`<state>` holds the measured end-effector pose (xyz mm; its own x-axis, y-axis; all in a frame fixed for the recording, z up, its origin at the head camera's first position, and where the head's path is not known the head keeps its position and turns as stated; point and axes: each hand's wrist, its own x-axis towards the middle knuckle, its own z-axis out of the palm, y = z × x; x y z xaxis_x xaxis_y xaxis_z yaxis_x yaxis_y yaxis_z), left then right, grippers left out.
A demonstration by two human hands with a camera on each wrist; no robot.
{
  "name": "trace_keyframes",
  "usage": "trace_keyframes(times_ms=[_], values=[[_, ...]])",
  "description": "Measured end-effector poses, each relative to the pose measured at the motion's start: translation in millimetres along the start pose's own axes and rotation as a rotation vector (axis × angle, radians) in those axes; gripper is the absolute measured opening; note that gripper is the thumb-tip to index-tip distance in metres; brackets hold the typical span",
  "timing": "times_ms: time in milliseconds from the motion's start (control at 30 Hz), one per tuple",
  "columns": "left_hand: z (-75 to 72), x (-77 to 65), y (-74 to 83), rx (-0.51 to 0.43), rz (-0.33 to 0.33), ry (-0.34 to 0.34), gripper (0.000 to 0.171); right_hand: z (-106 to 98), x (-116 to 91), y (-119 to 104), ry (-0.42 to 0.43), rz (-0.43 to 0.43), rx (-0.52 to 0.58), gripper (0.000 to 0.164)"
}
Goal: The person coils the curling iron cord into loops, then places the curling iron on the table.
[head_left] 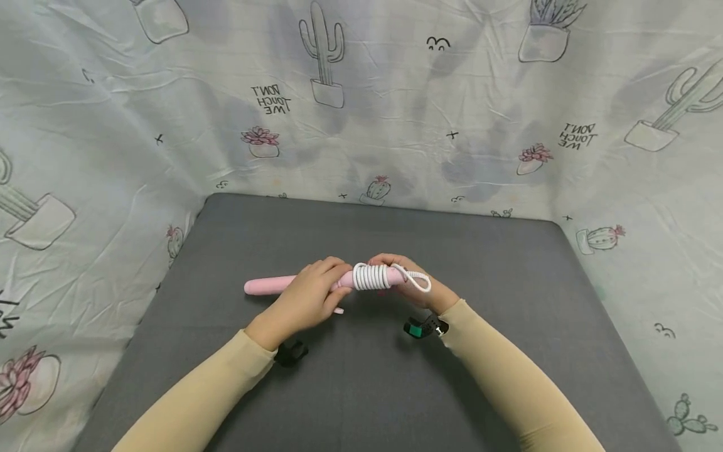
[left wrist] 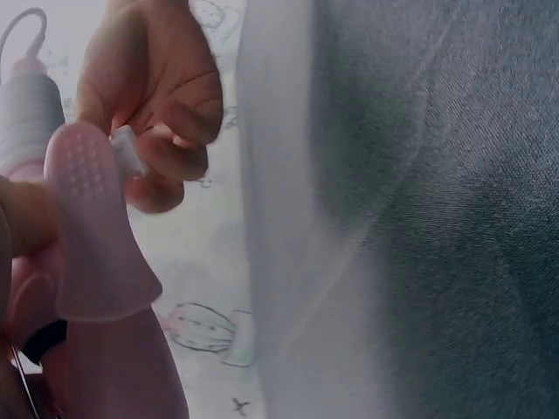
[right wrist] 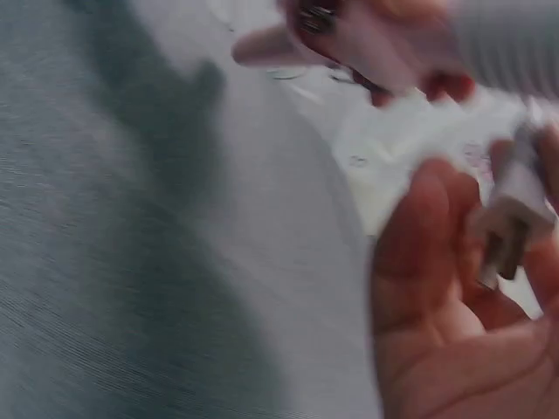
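Note:
A pink curling iron (head_left: 268, 286) is held level above the grey table, its barrel pointing left. My left hand (head_left: 309, 294) grips it around the middle, close to its clamp lever (left wrist: 92, 223). White cord (head_left: 371, 277) is wound in several tight coils around the handle, with a loop sticking out at the right end. My right hand (head_left: 436, 295) is behind the handle's right end. In the right wrist view its fingers pinch the white two-pin plug (right wrist: 515, 214), prongs facing the palm side, just below the coils.
The grey table (head_left: 350, 389) lies beneath both hands. A cloth printed with cacti (head_left: 395, 94) hangs along its back and sides. Black wrist straps (head_left: 427, 326) hang under both forearms.

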<state>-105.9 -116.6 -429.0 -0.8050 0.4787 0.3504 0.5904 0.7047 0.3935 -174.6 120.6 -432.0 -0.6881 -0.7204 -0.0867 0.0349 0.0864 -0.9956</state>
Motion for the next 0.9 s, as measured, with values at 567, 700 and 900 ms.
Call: trace_keyframes(times_ms=[567, 700, 900], values=[[25.0, 41.7, -42.5, -0.032, -0.261, -0.175, 0.035, 13.1, 27.9, 65.3, 0.436, -0.044, -0.607, 0.021], [28.4, 52.2, -52.7, -0.066, -0.295, -0.260, 0.034, 12.7, 33.2, 69.9, 0.490, -0.007, -0.678, 0.020], [33.0, 70.1, -71.9, -0.176, -0.322, -0.359, 0.022, 19.4, 40.0, 72.9, 0.611, 0.021, -0.766, 0.022]])
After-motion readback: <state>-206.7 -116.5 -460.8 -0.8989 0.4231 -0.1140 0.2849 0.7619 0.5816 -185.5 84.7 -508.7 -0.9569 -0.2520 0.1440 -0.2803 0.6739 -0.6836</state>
